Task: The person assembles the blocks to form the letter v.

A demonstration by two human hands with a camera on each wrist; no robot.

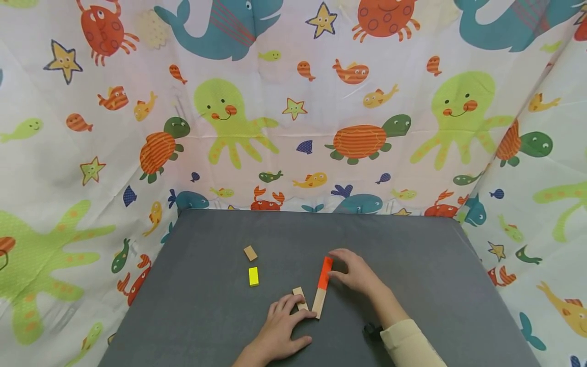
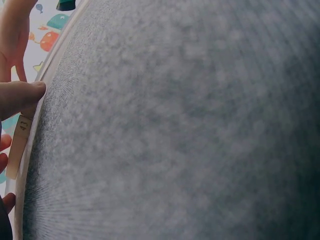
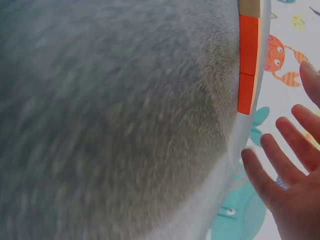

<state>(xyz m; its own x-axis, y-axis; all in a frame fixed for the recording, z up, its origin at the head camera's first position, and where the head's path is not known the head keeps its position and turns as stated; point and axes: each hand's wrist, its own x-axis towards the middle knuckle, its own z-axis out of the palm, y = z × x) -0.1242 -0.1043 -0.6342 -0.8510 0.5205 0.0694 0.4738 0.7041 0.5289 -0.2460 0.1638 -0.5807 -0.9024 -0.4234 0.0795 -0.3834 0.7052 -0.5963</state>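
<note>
Two orange-red blocks (image 3: 248,45) lie end to end on the dark table, in line with a plain wooden piece (image 1: 318,304). Beside that piece, at a slant, lies another plain wooden block (image 1: 300,293). My left hand (image 1: 282,329) has its fingers spread, one over the slanted block and one at the near end of the line. In the left wrist view, a wooden block with dark marks (image 2: 19,145) shows at the left edge. My right hand (image 1: 359,275) is beside the orange-red end, fingers loosely bent; its splayed fingers (image 3: 280,165) show nothing held in the right wrist view.
Farther left on the table lie a yellow block (image 1: 254,277) and a small plain wooden block (image 1: 250,253). Near my right forearm is a small black object (image 1: 372,331). A curtain printed with sea animals (image 1: 293,137) surrounds the grey table (image 1: 220,326).
</note>
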